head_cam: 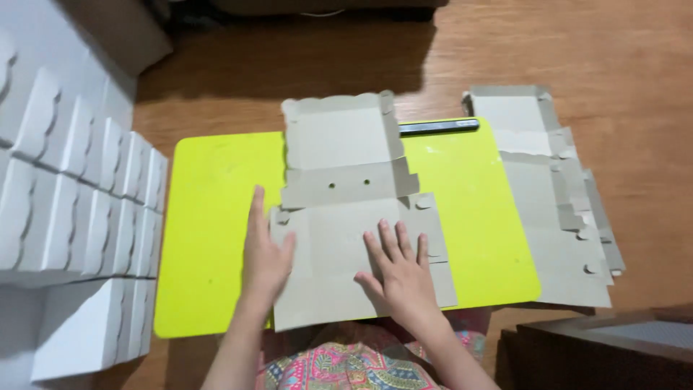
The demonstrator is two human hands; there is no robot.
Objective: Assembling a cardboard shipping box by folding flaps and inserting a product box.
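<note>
A flat grey cardboard box blank (339,188) lies unfolded on a bright yellow-green table (209,217), with two small holes in its middle strip. My left hand (263,253) stands on its edge against the blank's left side flap, fingers straight. My right hand (401,271) lies flat, fingers spread, pressing on the lower right part of the blank. Neither hand grips anything.
A stack of more flat grey blanks (563,209) lies to the right, half off the table. Rows of folded white boxes (79,202) are stacked at the left. A dark ruler-like bar (439,127) lies at the table's far edge. A dark wooden piece (592,347) stands at lower right on the wooden floor.
</note>
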